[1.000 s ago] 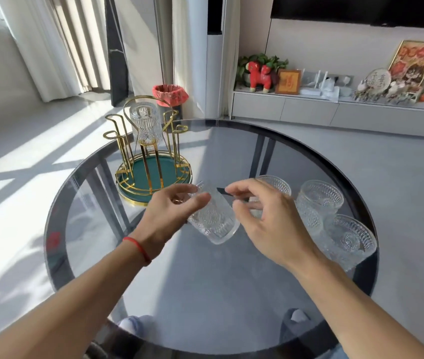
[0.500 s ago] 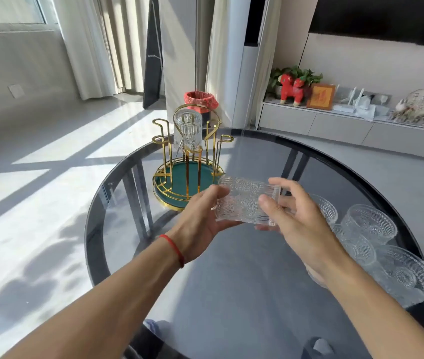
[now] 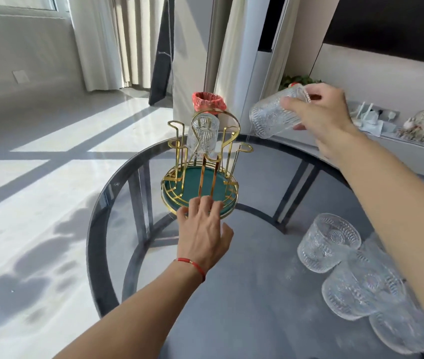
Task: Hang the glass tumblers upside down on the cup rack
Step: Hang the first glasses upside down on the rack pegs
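A gold wire cup rack [image 3: 227,141] with a green round base stands on the far left part of the round glass table [image 3: 231,294]. One patterned glass tumbler [image 3: 202,133] hangs upside down on a rear peg. My right hand [image 3: 325,117] grips a second tumbler [image 3: 270,119], tilted on its side in the air, above and right of the rack. My left hand [image 3: 203,229] is spread with its fingertips resting on the rack's near rim. Three more tumblers [image 3: 328,243] stand upright at the table's right side.
A red-lined waste bin [image 3: 208,101] stands on the floor behind the rack. A low cabinet with ornaments [image 3: 423,125] runs along the right wall. Curtains and a sunlit floor fill the left.
My right hand has lifted the tumbler up and to the right, taking it alone. My left hand has let go of it and moved forward onto the rack's base rim.
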{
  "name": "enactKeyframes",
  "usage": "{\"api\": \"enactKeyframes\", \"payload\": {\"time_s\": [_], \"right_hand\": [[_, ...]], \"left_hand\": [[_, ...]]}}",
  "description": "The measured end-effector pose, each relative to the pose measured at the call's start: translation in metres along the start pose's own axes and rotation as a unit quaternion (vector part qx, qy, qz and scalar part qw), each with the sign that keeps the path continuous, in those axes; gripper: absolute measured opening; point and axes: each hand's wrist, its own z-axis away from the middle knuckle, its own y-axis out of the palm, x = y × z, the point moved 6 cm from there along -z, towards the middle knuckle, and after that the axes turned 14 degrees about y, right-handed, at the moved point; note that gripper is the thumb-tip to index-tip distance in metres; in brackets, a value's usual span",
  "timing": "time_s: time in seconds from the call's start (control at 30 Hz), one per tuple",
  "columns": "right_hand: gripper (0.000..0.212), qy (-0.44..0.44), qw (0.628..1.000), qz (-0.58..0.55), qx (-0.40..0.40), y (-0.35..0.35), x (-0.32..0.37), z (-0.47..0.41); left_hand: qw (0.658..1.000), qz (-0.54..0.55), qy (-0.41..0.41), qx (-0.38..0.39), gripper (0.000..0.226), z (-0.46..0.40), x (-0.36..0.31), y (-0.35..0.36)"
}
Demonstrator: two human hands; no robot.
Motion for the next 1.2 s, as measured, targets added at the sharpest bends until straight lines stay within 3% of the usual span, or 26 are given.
{"api": "enactKeyframes", "payload": {"time_s": [0.17, 0.47, 0.67, 0.8, 1.0, 1.07, 1.2], "right_hand": [[0.076, -0.024, 0.991, 0.108, 0.079, 0.046, 0.011, -0.04], [0.074, -0.056, 0.947, 0.2, 0.243, 0.082, 0.005, -0.05], [0.079, -0.095, 0.907, 0.296, 0.284, 0.108, -0.002, -0.043], [0.071, -0.089, 0.903, 0.287, 0.307, 0.118, -0.009, -0.039], [0.081, -0.082, 0.885, 0.288, 0.356, 0.117, -0.013, -0.032], [0.079, -0.081, 0.898, 0.281, 0.329, 0.105, -0.016, -0.029], [0.052, -0.127, 0.94, 0.25, 0.195, 0.053, -0.018, -0.005]], "left_hand": [[0.999, -0.017, 0.004, 0.029, 0.045, 0.0, 0.001, 0.005], [0.999, -0.022, 0.0, 0.041, 0.046, -0.001, -0.001, 0.008], [0.999, -0.02, -0.005, 0.042, 0.047, -0.001, -0.001, 0.009], [0.999, -0.019, -0.006, 0.045, 0.048, -0.001, -0.001, 0.01], [0.999, -0.022, -0.004, 0.046, 0.047, -0.001, -0.001, 0.011], [0.999, -0.022, -0.001, 0.041, 0.047, -0.001, 0.0, 0.01], [0.999, -0.026, 0.006, 0.025, 0.043, -0.001, -0.001, 0.008]]}}
